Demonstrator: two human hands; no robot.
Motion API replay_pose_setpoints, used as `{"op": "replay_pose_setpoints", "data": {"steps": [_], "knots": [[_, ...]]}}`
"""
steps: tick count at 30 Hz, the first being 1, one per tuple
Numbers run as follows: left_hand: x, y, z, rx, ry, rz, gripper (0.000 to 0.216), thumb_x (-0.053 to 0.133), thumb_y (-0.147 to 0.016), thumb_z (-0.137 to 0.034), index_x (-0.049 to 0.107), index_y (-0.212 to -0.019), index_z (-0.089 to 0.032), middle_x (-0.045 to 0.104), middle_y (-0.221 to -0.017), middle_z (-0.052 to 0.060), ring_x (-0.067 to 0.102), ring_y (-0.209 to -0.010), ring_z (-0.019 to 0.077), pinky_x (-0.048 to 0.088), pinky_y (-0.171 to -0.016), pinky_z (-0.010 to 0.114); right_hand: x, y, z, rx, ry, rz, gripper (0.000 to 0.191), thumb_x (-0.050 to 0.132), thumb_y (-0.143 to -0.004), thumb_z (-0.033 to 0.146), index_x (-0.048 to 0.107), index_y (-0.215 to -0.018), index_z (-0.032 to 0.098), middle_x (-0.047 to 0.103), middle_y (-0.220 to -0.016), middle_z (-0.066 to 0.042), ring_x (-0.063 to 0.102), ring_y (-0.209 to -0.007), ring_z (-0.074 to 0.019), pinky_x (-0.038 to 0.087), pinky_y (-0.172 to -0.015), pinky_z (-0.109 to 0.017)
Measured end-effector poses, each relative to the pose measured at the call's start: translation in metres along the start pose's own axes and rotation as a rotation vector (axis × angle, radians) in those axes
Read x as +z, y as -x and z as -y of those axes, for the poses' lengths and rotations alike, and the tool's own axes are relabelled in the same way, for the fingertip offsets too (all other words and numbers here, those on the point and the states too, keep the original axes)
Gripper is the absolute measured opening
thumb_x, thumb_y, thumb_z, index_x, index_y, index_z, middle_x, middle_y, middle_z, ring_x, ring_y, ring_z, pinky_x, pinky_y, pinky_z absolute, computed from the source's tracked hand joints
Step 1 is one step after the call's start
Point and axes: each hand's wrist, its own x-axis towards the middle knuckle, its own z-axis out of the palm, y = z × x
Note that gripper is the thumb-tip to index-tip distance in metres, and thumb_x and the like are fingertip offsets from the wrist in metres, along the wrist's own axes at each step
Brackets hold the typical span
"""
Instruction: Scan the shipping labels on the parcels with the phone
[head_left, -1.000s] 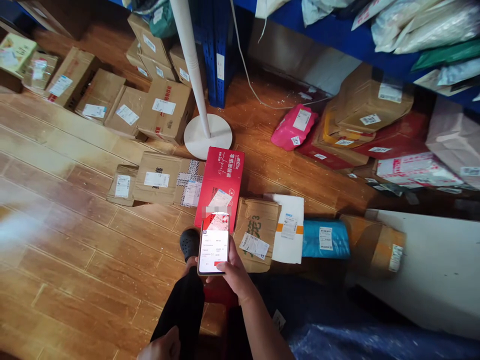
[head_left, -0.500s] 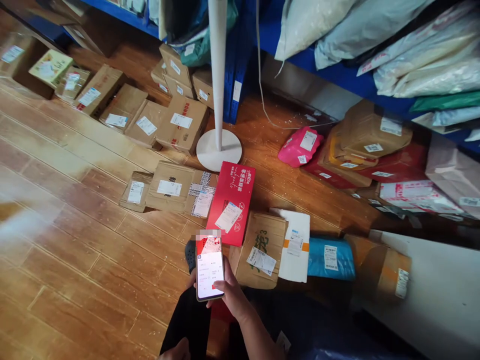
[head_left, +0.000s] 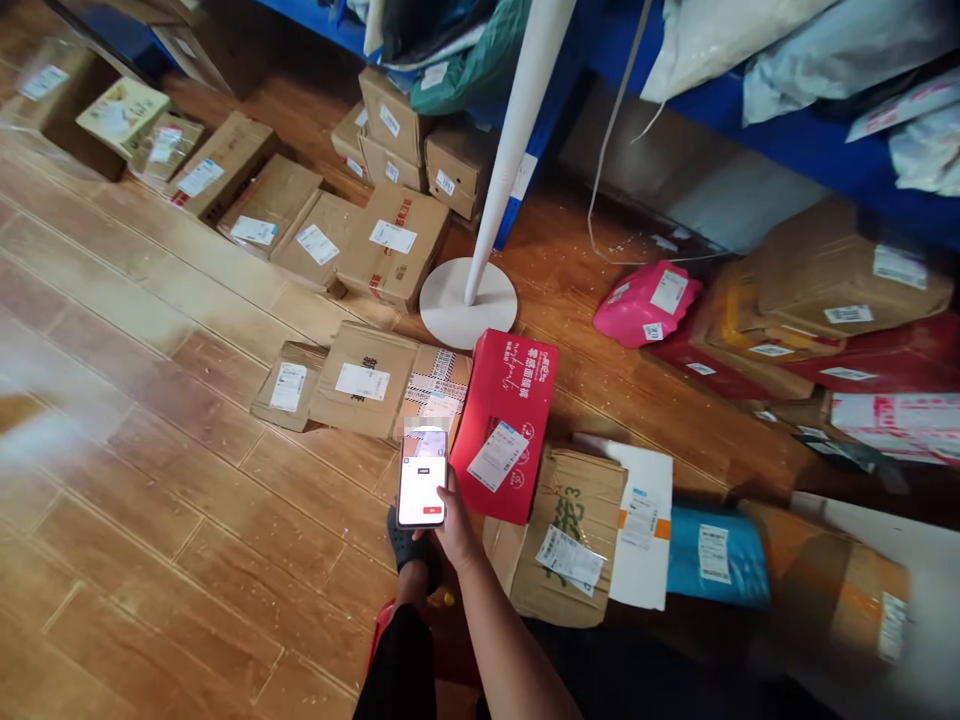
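Daylight is glaring off a wood-plank floor (head_left: 150, 520) at the left. A white pole (head_left: 517, 140) is rising from its round base (head_left: 469, 303). Blue shelving (head_left: 787, 140) is running along the top, a thin cord (head_left: 611, 150) hanging beside it.

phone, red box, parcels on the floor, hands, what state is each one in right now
phone: screen lit, upright in the right hand's grip
right hand: closed around the phone's lower edge
left hand: out of view
red box: closed, lying flat on the floor, label up
torn cardboard box: crumpled, lying beside the red box
blue parcel: sealed, on the floor
pink parcel: sealed, on the floor
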Motion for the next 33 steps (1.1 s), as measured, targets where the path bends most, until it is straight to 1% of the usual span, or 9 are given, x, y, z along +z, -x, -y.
{"op": "replay_pose_setpoints", "data": {"steps": [2, 3, 5, 7, 11, 15, 20, 26, 33], "knots": [[0.0, -0.019, -0.003, 0.0, 0.0, -0.009, 0.022, 0.062, -0.088, -0.044, 0.065, -0.106, -0.031, 0.069, -0.107, 0.006, 0.065, -0.099, 0.0202, 0.058, -0.078, 0.035, -0.002, -0.007, 0.0, 0.011, -0.007, -0.026, 0.059, 0.056, -0.074, 0.045, 0.048, -0.13, 0.029, 0.067, -0.115, -0.007, 0.071, -0.08, -0.0269, 0.052, -0.037, -0.028], [0.001, -0.026, -0.004, 0.002, 0.0, -0.018, 0.023, 0.062, -0.088, -0.044, 0.065, -0.107, -0.031, 0.069, -0.107, 0.006, 0.065, -0.099, 0.0206, 0.058, -0.077, 0.035, -0.003, -0.009, 0.001, 0.012, -0.01, -0.038, 0.058, 0.057, -0.073, 0.045, 0.049, -0.129, 0.029, 0.067, -0.114, -0.007, 0.071, -0.081, -0.0268, 0.05, -0.036, -0.027], [0.004, -0.039, -0.009, 0.012, 0.006, -0.045, 0.029, 0.056, -0.091, -0.046, 0.064, -0.111, -0.028, 0.069, -0.106, 0.006, 0.066, -0.098, 0.021, 0.059, -0.077, 0.036, -0.006, -0.011, 0.002, 0.012, -0.014, -0.056, 0.06, 0.058, -0.073, 0.046, 0.047, -0.131, 0.029, 0.067, -0.113, -0.007, 0.071, -0.081, -0.0265, 0.048, -0.035, -0.024], [0.008, -0.051, -0.016, 0.032, 0.018, -0.087, 0.032, 0.043, -0.096, -0.044, 0.065, -0.113, -0.027, 0.07, -0.103, 0.005, 0.067, -0.097, 0.0236, 0.059, -0.074, 0.039, -0.008, -0.01, 0.004, 0.016, -0.015, -0.065, 0.065, 0.059, -0.074, 0.046, 0.044, -0.135, 0.03, 0.067, -0.111, -0.006, 0.071, -0.081, -0.0265, 0.047, -0.034, -0.023], [0.021, -0.07, -0.026, 0.111, 0.047, -0.203, 0.039, 0.032, -0.095, -0.028, 0.069, -0.102, -0.038, 0.071, -0.115, -0.001, 0.066, -0.105, 0.033, 0.049, -0.062, 0.035, -0.011, -0.007, 0.007, 0.027, -0.013, -0.067, 0.071, 0.06, -0.074, 0.047, 0.038, -0.14, 0.032, 0.068, -0.111, -0.007, 0.071, -0.08, -0.0271, 0.045, -0.033, -0.023], [0.031, -0.08, -0.02, 0.173, 0.065, -0.286, 0.042, 0.031, -0.091, -0.024, 0.07, -0.097, -0.037, 0.069, -0.122, -0.002, 0.065, -0.108, 0.0364, 0.038, -0.06, 0.029, -0.011, -0.006, 0.008, 0.034, -0.013, -0.068, 0.071, 0.061, -0.074, 0.047, 0.038, -0.139, 0.031, 0.068, -0.11, -0.007, 0.071, -0.081, -0.027, 0.043, -0.032, -0.021], [0.038, -0.089, -0.01, 0.192, 0.079, -0.332, 0.044, 0.027, -0.091, -0.028, 0.071, -0.099, -0.033, 0.069, -0.118, 0.001, 0.067, -0.102, 0.036, 0.036, -0.059, 0.028, -0.012, -0.006, 0.008, 0.045, -0.017, -0.077, 0.07, 0.062, -0.073, 0.049, 0.039, -0.135, 0.029, 0.066, -0.11, -0.007, 0.071, -0.08, -0.0276, 0.046, -0.031, -0.023], [0.048, -0.098, -0.01, 0.178, 0.084, -0.334, 0.046, 0.027, -0.09, -0.035, 0.071, -0.1, -0.024, 0.066, -0.117, 0.005, 0.066, -0.102, 0.0386, 0.033, -0.06, 0.027, -0.014, -0.005, 0.011, 0.051, -0.025, -0.077, 0.065, 0.062, -0.073, 0.05, 0.043, -0.131, 0.028, 0.066, -0.11, -0.007, 0.071, -0.081, -0.0281, 0.046, -0.03, -0.024], [0.05, -0.103, -0.007, 0.119, 0.095, -0.302, 0.053, 0.02, -0.092, -0.035, 0.071, -0.102, -0.027, 0.066, -0.117, 0.003, 0.066, -0.102, 0.0386, 0.037, -0.06, 0.029, -0.015, -0.002, 0.014, 0.04, -0.03, -0.053, 0.069, 0.061, -0.074, 0.048, 0.041, -0.136, 0.027, 0.067, -0.114, -0.009, 0.071, -0.086, -0.029, 0.046, -0.031, -0.022]]}}
